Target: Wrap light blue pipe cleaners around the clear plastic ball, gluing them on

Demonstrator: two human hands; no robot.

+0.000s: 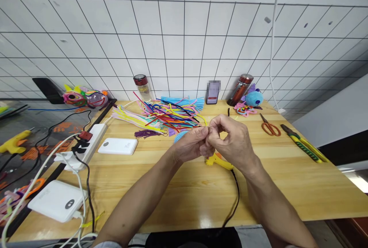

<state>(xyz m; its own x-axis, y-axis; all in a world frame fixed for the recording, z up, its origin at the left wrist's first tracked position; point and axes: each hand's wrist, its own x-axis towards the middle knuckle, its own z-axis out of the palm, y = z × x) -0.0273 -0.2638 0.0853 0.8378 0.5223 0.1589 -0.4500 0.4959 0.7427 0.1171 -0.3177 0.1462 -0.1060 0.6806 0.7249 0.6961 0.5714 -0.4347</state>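
Observation:
My left hand (193,143) and my right hand (231,138) meet above the middle of the table, fingertips pinched together. Whatever they pinch is too small or too covered to make out. A yellow pipe cleaner (202,118) curves up to the fingertips from behind; whether it is held I cannot tell. Below the hands lies a yellow glue gun (219,161), partly covered by them, its black cord running toward the front edge. Part of a light blue round piece (180,136) shows behind my left hand. Beyond it spreads a heap of colourful pipe cleaners (169,114).
Scissors (270,126) and green-yellow pliers (301,144) lie at the right. At the back stand a glass bottle (143,88), a phone (213,92), a red-brown flask (240,90) and a blue fuzzy ball (254,97). Power banks (117,146) and a power strip (90,144) with cables occupy the left.

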